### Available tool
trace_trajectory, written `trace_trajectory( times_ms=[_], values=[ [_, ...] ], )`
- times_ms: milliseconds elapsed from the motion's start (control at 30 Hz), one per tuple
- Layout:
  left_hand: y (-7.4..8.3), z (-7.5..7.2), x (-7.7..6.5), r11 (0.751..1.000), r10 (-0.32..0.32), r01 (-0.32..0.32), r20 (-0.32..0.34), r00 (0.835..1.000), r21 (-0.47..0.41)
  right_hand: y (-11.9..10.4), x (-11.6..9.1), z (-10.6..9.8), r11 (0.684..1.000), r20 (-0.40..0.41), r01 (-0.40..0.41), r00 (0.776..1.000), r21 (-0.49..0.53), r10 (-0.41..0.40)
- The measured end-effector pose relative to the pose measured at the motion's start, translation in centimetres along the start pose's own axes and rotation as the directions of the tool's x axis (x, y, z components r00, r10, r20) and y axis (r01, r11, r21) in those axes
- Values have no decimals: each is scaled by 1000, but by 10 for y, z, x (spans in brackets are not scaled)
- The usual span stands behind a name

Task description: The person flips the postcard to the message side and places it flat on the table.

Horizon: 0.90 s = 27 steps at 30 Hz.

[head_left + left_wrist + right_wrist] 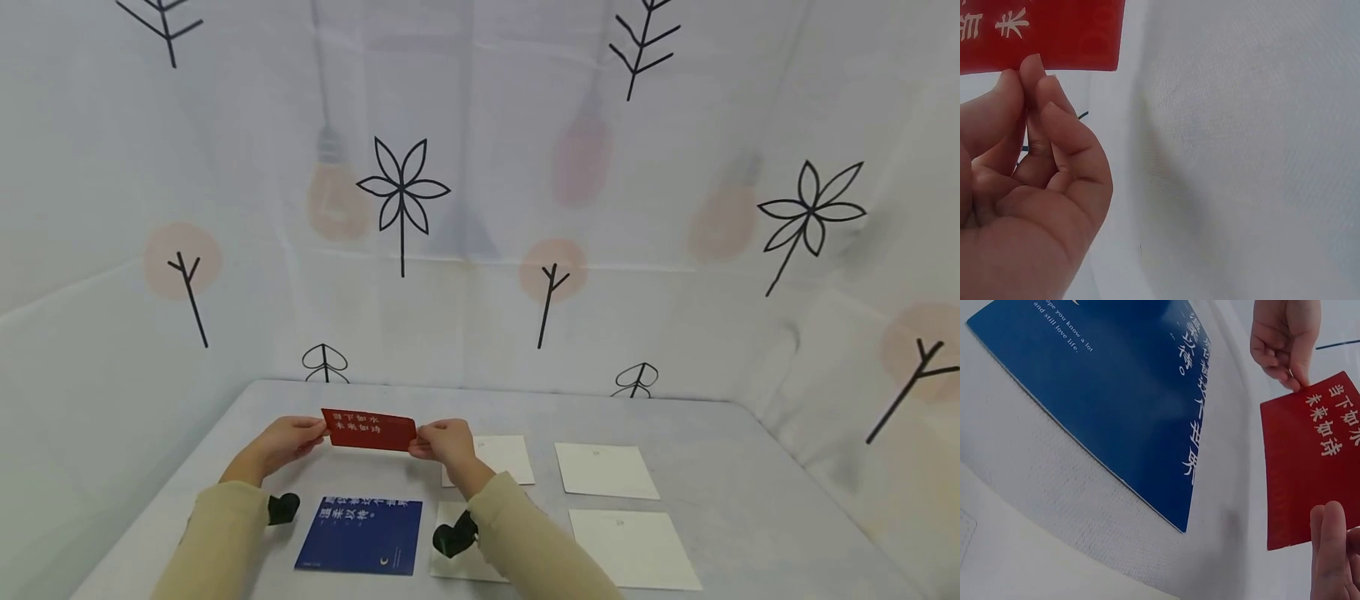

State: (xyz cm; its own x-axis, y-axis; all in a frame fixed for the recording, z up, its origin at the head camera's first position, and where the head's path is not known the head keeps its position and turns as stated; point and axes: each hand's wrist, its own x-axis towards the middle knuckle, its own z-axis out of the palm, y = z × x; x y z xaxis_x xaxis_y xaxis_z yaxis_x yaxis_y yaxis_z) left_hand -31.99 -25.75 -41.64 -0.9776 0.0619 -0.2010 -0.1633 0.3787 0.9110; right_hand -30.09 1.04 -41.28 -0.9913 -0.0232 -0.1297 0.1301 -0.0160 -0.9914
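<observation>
Between my two hands a red card with white Chinese characters is held up above the table. The left hand pinches its left edge between thumb and fingertips; the left wrist view shows this hand at the edge of the card. On the opposite edge my right hand pinches the card, and in the right wrist view the fingers overlap its lower part. Below the red card, a blue card with white lettering and a small moon lies flat on the table.
Several cream cards lie to the right, including one at the back and one nearer. Another cream card sits partly under my right sleeve. Dark green heart shapes show beside both sleeves. A patterned white curtain surrounds the white table.
</observation>
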Motion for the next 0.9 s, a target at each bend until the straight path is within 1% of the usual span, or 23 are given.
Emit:
trace_trajectory(
  times_ms=[167,267,333,500,667,800,900],
  values=[
    [0,0,0,999,-32,32,-15,999,-20,1,-1,0,1000,-12,3,1000,8,-3],
    [-1,0,-1,999,-38,37,-16,999,-36,2,-2,1,1000,-18,5,1000,4,-5],
    [-1,0,-2,998,-36,35,-11,999,-60,3,-2,1,1000,-17,11,1000,2,-10],
    [-1,-1,-6,994,-7,9,17,1000,-108,4,-4,0,1000,-12,25,1000,2,-25],
    [-1,-3,-9,993,16,-10,53,998,-115,7,-5,-2,999,-4,34,999,-17,-34],
    [-1,-5,-11,994,7,0,66,998,-108,10,-3,-2,998,-3,49,999,-33,-49],
    [-2,-4,-12,991,-20,27,59,998,-128,11,-3,-1,998,-15,49,999,-31,-49]
  ],
)
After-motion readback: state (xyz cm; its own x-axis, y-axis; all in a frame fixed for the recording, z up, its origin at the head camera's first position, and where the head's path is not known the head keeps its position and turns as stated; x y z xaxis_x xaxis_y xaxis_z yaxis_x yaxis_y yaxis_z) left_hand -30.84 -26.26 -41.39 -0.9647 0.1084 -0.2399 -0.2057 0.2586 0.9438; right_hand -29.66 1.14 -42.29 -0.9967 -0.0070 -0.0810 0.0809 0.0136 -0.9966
